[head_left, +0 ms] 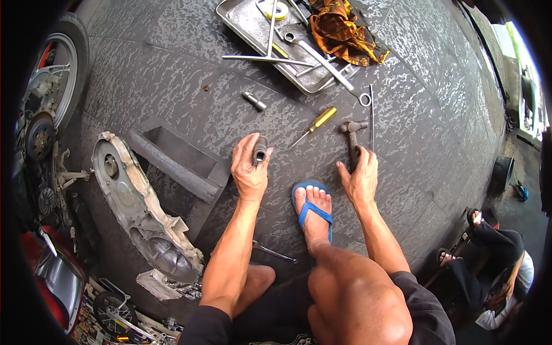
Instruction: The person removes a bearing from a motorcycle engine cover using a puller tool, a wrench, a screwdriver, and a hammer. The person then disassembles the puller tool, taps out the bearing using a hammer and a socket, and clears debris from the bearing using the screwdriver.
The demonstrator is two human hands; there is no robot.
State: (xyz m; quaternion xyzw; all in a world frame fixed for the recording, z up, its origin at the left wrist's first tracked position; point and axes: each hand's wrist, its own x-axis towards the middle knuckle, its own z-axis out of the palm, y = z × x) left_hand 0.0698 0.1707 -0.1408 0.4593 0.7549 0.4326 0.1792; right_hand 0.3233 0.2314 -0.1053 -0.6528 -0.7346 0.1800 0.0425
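My left hand is closed around a dark metal socket, whose open end faces me. To the right, my right hand has its fingers around the handle of a hammer, with the hammer head pointing away from me. A yellow-handled screwdriver lies on the floor between and beyond the hands. Farther off, a shiny socket piece rests on the dark floor. A thin metal rod lies just right of the hammer.
A metal tray holds wrenches, tape and a stained cloth. At left are an engine casing, a metal block and a wheel. A wrench lies near my sandalled foot. Another person sits at lower right.
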